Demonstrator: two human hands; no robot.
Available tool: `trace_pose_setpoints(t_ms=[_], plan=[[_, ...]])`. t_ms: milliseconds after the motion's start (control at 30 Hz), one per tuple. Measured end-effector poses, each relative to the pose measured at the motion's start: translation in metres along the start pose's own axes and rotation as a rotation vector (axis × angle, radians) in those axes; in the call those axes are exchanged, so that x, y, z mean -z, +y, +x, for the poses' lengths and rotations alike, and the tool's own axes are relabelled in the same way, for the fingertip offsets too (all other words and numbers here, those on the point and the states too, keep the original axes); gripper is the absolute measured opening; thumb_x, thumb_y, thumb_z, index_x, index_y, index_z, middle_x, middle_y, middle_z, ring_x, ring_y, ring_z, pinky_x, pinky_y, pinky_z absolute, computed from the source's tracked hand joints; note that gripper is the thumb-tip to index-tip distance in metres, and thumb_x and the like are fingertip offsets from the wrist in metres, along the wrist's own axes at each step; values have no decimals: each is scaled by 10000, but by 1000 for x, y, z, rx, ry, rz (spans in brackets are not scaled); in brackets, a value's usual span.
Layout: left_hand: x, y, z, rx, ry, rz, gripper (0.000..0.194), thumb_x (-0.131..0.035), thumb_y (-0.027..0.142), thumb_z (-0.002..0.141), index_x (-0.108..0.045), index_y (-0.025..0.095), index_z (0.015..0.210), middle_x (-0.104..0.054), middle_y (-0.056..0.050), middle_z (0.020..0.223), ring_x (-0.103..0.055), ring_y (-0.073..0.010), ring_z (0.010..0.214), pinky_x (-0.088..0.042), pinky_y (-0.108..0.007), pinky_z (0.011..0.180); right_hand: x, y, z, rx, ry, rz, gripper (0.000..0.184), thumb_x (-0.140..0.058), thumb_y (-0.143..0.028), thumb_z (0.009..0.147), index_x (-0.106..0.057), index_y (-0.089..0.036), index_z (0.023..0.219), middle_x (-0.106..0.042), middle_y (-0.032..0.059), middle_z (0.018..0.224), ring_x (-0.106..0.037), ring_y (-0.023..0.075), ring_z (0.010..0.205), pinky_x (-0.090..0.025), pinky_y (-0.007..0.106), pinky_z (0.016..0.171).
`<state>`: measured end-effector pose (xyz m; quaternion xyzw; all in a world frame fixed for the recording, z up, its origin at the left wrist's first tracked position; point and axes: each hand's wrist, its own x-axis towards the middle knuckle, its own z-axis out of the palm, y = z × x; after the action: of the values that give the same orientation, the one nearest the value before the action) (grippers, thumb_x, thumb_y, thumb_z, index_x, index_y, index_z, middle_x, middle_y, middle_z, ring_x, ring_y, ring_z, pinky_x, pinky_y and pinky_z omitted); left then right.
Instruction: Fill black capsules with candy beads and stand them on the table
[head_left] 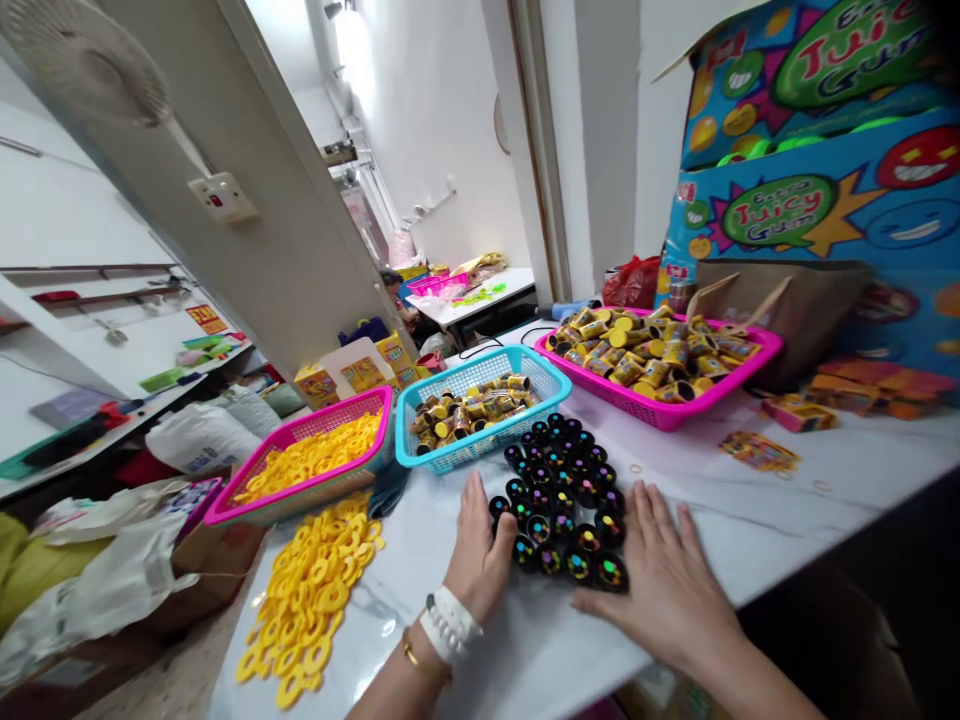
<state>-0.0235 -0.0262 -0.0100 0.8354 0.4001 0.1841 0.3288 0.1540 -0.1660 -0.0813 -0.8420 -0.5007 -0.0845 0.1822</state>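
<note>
A block of small black round cups stands in close rows on the white marbled table, with coloured bits showing in their open tops. My left hand rests along the left side of the block, fingers stretched and thumb against the cups. On the opposite side my right hand lies flat on the table, fingers spread, its thumb by the near corner. Neither hand holds anything. Yellow ring-shaped pieces lie in a loose pile left of my left hand.
Behind the cups, a blue basket and a pink basket hold small yellow-patterned cylinders. Another pink basket holds yellow rings. Printed cartons, a brown paper bag and flat packets are at the right.
</note>
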Motion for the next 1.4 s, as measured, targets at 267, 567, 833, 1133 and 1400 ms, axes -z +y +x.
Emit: trace_pose_setpoints(t_ms=[267,567,833,1133,1400], plan=[[-23,-1,-2,103,-25,-112,942,-193,697,908,-48,11,1537,-44,-163,1610,7,-270,1497,43,-465,1212,-24,8,-1,29,131,21,1338,-427,-930,552,-411,121,1379,-345,341,1474,-227,425,1438,-23,556,1186],[-3,-33,-110,-236,273,-31,729,-354,601,936,-284,147,1502,-407,-182,1498,-394,-282,1386,-361,-435,1125,-15,4,0,-6,55,14,1347,-484,-885,554,-357,171,1380,-322,371,1469,-255,451,1414,-25,562,1174],[-45,-67,-312,-270,49,474,394,-476,518,910,-625,191,1072,-634,-93,782,-609,-203,691,-504,-309,607,15,4,-15,-59,-58,-27,1309,-413,-860,698,-125,167,1456,-161,381,1525,-99,444,1451,8,598,1149],[-99,-54,-356,-96,-213,559,322,-607,497,848,-601,187,934,-616,-40,831,-604,-185,768,-469,-275,639,26,4,-20,-26,-20,82,1289,-464,-838,715,-11,72,1508,-172,331,1548,-99,446,1454,-51,629,1143],[-96,-6,-355,-364,-217,528,176,-521,234,918,-542,178,752,-578,-7,712,-533,-127,627,-384,-236,487,34,0,-32,-26,98,147,1164,-464,-783,783,-41,3,1531,-237,294,1547,-127,416,1459,-56,593,1169]])
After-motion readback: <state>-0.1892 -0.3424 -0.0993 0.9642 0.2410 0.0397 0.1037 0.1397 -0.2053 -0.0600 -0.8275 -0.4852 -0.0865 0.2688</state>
